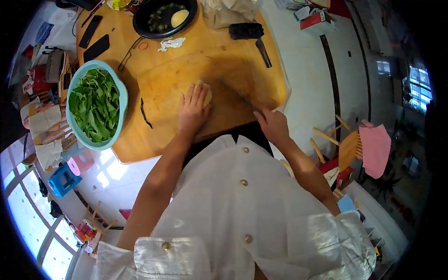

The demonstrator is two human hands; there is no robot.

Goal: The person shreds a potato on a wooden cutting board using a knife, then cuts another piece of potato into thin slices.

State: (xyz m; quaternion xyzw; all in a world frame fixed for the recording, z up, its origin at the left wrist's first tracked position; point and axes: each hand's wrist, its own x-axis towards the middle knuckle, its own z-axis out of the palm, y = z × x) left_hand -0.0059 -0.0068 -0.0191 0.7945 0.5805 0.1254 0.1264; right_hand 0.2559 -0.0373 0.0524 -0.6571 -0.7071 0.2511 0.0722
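My left hand (192,108) presses down on a pale yellow, rounded vegetable that looks like a peeled potato (206,94), fingers laid over its near side. Part of it is hidden under the palm and fingers. To the right, my right hand (272,125) is closed around the handle of a kitchen knife (239,94). Its dark, thin blade points up and left, a short gap away from the potato. Both hands are over a wooden cutting board (161,84) on the table. A thin, dark curved strip (145,113) lies left of my left hand.
A light-blue basin (123,100) of leafy greens (95,105) stands at left. At the back are a black bowl (140,29) holding a pale yellow piece, two dark phones (96,48), crumpled tissue (171,44), a plastic bag (228,13) and a black, handled object (246,31).
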